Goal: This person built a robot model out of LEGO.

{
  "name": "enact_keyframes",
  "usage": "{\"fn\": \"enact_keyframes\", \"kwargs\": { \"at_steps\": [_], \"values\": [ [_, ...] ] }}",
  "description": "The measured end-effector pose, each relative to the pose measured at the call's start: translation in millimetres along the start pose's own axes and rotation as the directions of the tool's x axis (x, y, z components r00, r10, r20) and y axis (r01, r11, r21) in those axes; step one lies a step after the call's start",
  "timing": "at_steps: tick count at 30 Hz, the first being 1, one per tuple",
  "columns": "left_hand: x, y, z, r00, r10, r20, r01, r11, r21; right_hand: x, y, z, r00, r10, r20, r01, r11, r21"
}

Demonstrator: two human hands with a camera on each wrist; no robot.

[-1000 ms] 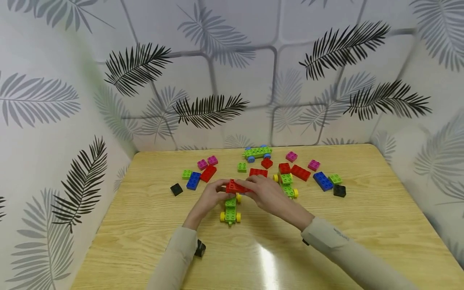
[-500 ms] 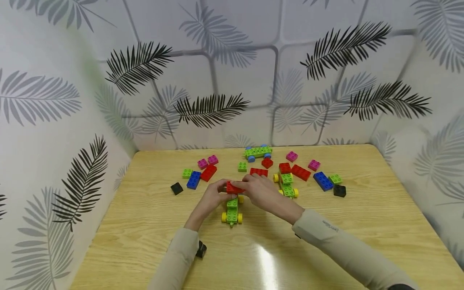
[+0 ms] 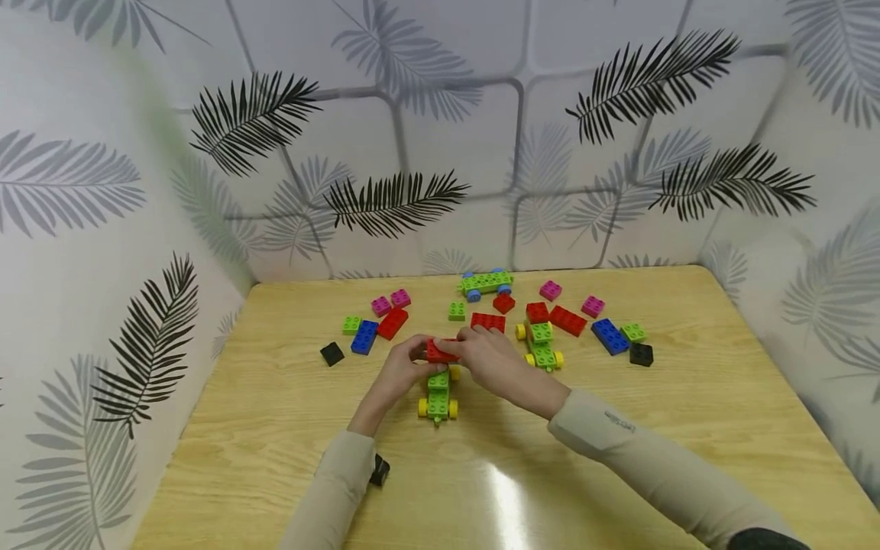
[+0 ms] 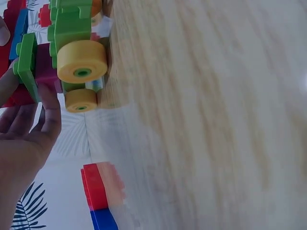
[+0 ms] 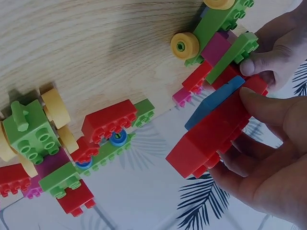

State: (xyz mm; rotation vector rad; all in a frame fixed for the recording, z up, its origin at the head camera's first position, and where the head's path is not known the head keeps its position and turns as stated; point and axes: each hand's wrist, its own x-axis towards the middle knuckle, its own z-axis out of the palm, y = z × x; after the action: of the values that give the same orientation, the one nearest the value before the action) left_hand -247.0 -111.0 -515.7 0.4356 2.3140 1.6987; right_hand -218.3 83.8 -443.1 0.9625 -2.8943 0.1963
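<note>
A green toy car [image 3: 438, 403] with yellow wheels stands on the table below both hands. On its far end rises a stack of a magenta brick [image 4: 46, 67], a green brick [image 4: 27, 62] and a red brick. My left hand [image 3: 401, 374] grips this stack from the left, its fingers bent round the bricks. My right hand [image 3: 491, 360] pinches a long red brick [image 5: 211, 134] between thumb and fingers. A blue brick [image 5: 211, 103] sits against the underside of that long brick, over the stack. Whether the blue brick is fully pressed onto the stack cannot be told.
A second green car [image 3: 543, 347] with yellow wheels stands to the right. Behind lies a green base [image 3: 486, 283] with blue wheels. Loose bricks surround them, including a blue brick [image 3: 609, 337], a red brick [image 3: 393, 324] and a black brick [image 3: 333, 354]. Another black piece [image 3: 379, 470] lies near the left sleeve.
My right hand has shifted slightly left along the long red brick, covering more of its right part. The left hand has stayed almost in place at the stack.
</note>
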Motion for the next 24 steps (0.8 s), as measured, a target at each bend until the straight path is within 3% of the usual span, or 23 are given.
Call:
{"fn": "enact_keyframes", "kwargs": {
  "at_steps": [5, 10, 20, 24],
  "values": [
    [1.3, 0.2, -5.0, 0.999, 0.026, 0.030, -0.025, 0.999, -0.031, 3.5, 0.6, -1.0, 1.000, 0.016, 0.022, -0.016, 1.000, 0.000],
    [-0.2, -2.9, -5.6, 0.999, 0.019, 0.047, -0.020, 1.000, 0.004, 1.9, 2.1, 1.7, 1.000, 0.010, 0.026, -0.011, 0.999, 0.042],
    [0.0, -1.3, -4.6, 0.999, 0.026, 0.026, -0.027, 1.000, 0.015, 0.2, 4.7, 2.5, 1.000, -0.020, 0.005, 0.020, 0.999, 0.036],
    [0.3, -2.5, -4.1, 0.999, 0.029, 0.019, -0.029, 0.999, 0.021, -2.2, 10.7, 1.2, 0.998, -0.060, -0.025, 0.062, 0.993, 0.105]
  ]
}}
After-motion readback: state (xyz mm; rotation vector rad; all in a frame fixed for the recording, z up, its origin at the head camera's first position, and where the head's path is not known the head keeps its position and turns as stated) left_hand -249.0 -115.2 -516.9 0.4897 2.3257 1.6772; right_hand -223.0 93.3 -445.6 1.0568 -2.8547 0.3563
